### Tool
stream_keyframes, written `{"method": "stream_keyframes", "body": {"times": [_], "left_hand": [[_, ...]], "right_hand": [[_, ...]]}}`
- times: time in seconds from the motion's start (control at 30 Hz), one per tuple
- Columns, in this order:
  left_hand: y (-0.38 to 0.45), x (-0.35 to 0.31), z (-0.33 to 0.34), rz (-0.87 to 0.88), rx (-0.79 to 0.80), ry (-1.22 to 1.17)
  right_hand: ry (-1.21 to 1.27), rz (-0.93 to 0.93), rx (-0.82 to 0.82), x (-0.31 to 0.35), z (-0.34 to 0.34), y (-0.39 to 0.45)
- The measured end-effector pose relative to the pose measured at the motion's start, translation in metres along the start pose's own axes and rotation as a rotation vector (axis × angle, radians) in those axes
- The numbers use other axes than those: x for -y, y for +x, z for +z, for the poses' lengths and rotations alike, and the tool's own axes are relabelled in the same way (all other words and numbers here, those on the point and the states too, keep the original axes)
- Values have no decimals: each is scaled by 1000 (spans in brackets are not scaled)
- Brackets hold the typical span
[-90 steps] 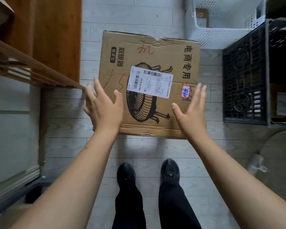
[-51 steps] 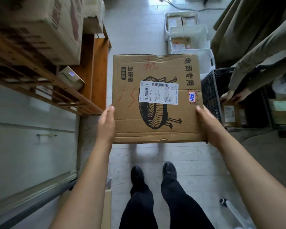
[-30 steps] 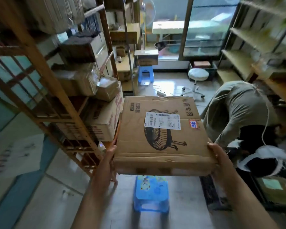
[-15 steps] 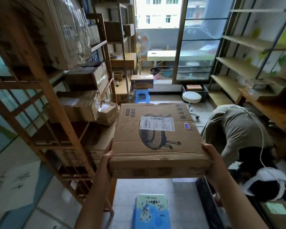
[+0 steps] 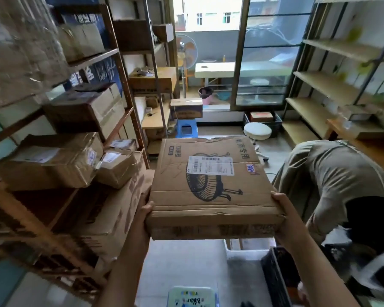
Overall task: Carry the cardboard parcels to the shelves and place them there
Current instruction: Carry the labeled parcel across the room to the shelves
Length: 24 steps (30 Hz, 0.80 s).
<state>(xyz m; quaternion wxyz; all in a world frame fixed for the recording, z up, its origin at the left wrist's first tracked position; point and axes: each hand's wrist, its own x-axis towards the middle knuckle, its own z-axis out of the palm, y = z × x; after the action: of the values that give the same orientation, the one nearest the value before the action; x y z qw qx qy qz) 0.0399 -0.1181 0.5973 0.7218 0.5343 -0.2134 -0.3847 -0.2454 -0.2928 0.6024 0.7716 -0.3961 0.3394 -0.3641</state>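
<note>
A flat cardboard parcel (image 5: pixel 211 185) with a printed fan drawing and a white shipping label is held level in front of me at chest height. My left hand (image 5: pixel 145 214) grips its near left corner and my right hand (image 5: pixel 282 209) grips its near right corner. The wooden shelves (image 5: pixel 122 69) stand along the left, packed with cardboard boxes (image 5: pixel 53 160). The parcel's left edge is close to a large box (image 5: pixel 111 218) on the lower shelf.
A person in a grey-green top (image 5: pixel 333 180) bends over at the right beside a black crate (image 5: pixel 275 278) and a white basket (image 5: pixel 244 251). A blue stool (image 5: pixel 192 296) is on the floor below me. Mostly bare shelves (image 5: pixel 333 85) line the right wall. A white round stool (image 5: pixel 257 130) and another blue stool (image 5: pixel 186 127) stand farther ahead.
I picked the parcel up off the floor, raised it and turned my view up to the room. Over the last second the parcel stays in both hands while I move a little forward.
</note>
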Motion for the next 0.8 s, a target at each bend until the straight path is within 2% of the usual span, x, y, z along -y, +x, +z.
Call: {"method": "stream_keyframes", "body": {"times": [0.23,0.4,0.8], "left_hand": [[95,28,106,-8,-46,-2],[154,32,169,-49,-65,-31],[305,26,216,-54,-76,22]], "right_hand": [[-29,34,145,77,-59,132],[-1,26,172,134,-86,204],[-20,12,165,186,-94,345]]}}
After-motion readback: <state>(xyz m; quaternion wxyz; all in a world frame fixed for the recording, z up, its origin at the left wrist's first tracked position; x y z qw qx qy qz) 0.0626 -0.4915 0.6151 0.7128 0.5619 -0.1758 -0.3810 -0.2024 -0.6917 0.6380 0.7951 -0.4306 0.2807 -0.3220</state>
